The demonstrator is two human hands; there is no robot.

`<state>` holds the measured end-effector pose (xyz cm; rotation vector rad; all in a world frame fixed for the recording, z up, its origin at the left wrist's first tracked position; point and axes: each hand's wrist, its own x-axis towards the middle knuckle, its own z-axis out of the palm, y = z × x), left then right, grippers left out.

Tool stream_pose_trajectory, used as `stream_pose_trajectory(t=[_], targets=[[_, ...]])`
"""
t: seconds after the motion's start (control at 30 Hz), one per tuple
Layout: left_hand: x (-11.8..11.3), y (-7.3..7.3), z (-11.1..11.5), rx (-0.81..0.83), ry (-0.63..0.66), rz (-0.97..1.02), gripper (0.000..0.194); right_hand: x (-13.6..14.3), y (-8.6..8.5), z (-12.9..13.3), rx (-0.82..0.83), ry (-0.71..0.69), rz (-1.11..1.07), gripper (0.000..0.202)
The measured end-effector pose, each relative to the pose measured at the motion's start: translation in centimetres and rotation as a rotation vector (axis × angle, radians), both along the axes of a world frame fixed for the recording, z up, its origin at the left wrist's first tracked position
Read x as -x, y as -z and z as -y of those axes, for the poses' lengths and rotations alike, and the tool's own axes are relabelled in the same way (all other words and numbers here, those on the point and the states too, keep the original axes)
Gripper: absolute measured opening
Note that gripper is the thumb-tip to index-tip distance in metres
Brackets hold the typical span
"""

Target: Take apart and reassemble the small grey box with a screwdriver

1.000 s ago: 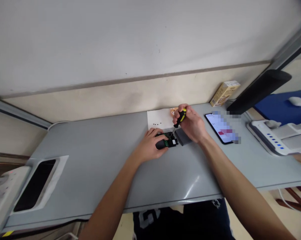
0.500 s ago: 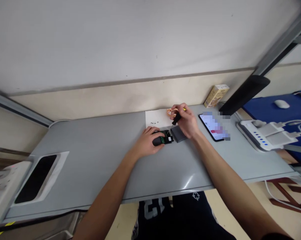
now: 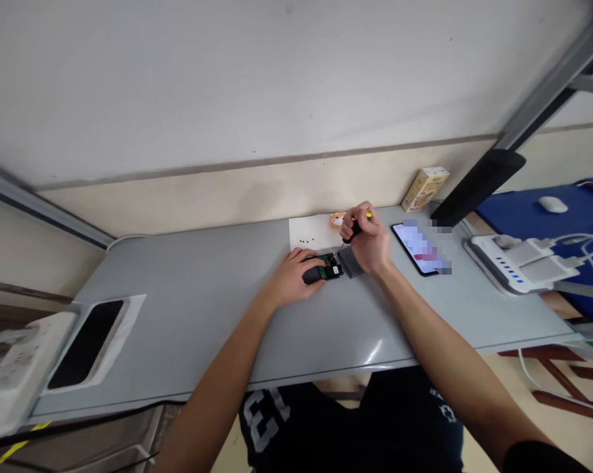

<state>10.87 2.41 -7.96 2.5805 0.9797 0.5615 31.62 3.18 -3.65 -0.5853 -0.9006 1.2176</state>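
Observation:
My left hand (image 3: 296, 277) grips a small black electronic device (image 3: 312, 275) on the grey tabletop, its green circuit board exposed and fingers at its upper and lower edges. In my right hand (image 3: 370, 240) is a screwdriver (image 3: 355, 231) with a black handle and yellow end, fingers wrapped round it. Its thin shaft slants down left to the device; whether the tip touches a screw is too small to tell. A flat dark grey block (image 3: 350, 263) lies right of the device. Several small dark screws (image 3: 307, 241) rest on white paper (image 3: 301, 228) behind, near an orange-and-white item (image 3: 336, 220).
A lit phone (image 3: 417, 248) lies right of my right hand. Farther right are a power strip (image 3: 503, 263) with plugged chargers, a carton (image 3: 424, 189) and a black cylinder (image 3: 478, 187). A dark phone (image 3: 87, 345) lies on paper at the left, beside a white box (image 3: 20, 368).
My right hand has turned on the screwdriver and shifted slightly, with its fingers more curled round the handle. My left hand still holds the device. The view has moved a little.

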Motion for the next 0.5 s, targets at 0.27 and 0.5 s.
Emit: stream_pose_trajectory(t=[0.27,0.5], targets=[[-0.36,-0.10,0.03,-0.013,0.008,-0.028,0.035,0.77,0.34,0.24,-0.004,-0.068,-0.002,0.035],[-0.44,-0.13,0.08,-0.017,0.008,-0.040,0.038,0.89,0.21,0.35,0.018,-0.022,0.023,0.036]])
